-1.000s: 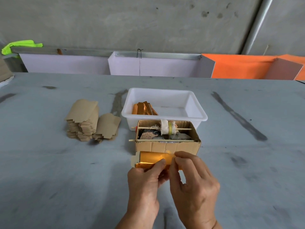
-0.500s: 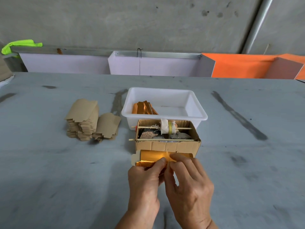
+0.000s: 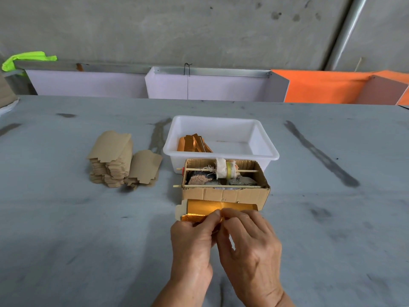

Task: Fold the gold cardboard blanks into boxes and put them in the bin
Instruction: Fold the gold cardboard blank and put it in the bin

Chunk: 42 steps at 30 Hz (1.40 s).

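Since 1 second ago, both hands are drawing closer together on the gold blank point(image 3: 205, 208). I am pinching its near edge with my left hand point(image 3: 194, 238) and my right hand point(image 3: 250, 242), fingertips touching, just in front of the cardboard box point(image 3: 225, 193). Behind it, the white bin point(image 3: 265, 149) is holding a few folded gold boxes point(image 3: 192, 144). To the left, the stack of blanks point(image 3: 112, 160) is sitting on the table point(image 3: 66, 229).

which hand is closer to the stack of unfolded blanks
Left. The left hand lies toward the same side of the table as the stack of blanks, though well apart from it. The right hand is farther off, beyond the left.
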### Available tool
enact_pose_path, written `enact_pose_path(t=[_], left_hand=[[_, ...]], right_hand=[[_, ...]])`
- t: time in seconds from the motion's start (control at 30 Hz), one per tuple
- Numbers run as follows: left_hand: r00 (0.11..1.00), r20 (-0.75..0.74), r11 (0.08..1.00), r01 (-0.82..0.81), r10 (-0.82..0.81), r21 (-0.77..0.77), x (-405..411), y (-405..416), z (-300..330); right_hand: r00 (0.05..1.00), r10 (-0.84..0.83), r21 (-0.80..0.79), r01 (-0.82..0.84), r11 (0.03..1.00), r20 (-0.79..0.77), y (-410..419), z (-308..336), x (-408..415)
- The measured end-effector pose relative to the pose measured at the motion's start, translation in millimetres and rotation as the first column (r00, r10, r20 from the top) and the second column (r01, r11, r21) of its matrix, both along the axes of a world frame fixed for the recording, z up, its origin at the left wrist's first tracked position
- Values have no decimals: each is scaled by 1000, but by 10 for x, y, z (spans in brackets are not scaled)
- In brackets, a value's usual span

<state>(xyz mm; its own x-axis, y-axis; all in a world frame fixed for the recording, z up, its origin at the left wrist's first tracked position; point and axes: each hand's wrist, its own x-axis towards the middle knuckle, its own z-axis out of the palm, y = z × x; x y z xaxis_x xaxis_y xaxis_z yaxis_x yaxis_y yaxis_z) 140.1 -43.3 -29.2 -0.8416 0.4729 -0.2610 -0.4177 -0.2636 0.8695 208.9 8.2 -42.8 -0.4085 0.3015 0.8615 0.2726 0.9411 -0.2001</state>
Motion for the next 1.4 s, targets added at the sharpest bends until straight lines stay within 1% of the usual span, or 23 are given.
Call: enact_pose_path(t=[0.27, 0.4, 0.6, 0.83, 0.93, 1.03, 1.17, 1.4], left_hand=[[1000, -3, 1000, 8, -8, 16, -3, 0, -14], [1000, -12, 1000, 24, -23, 19, -3, 1, -16], [999, 25, 999, 37, -37, 11, -12, 8, -24], [1000, 7, 1000, 29, -29, -11, 2, 9, -1], [999, 25, 1000, 29, -29, -6, -4, 13, -2], [999, 40, 999, 36, -36, 5, -8, 19, -17], [998, 27, 999, 50, -49, -10, -1, 7, -33], [997, 51, 999, 49, -49, 6, 13, 19, -12]], right_hand=[[999, 5, 15, -6, 1000, 41, 29, 4, -12], [998, 3, -13, -2, 1000, 63, 49, 14, -19], [999, 23, -82, -19, 996, 49, 45, 27, -3], [997, -20, -15, 21, 1000, 70, 29, 57, 0], [993, -49, 36, 45, 998, 109, 31, 68, -6], [987, -67, 36, 63, 997, 148, 48, 78, -8], [978, -79, 70, 67, 995, 191, 45, 89, 6], [961, -84, 127, 52, 990, 263, 15, 139, -9]])
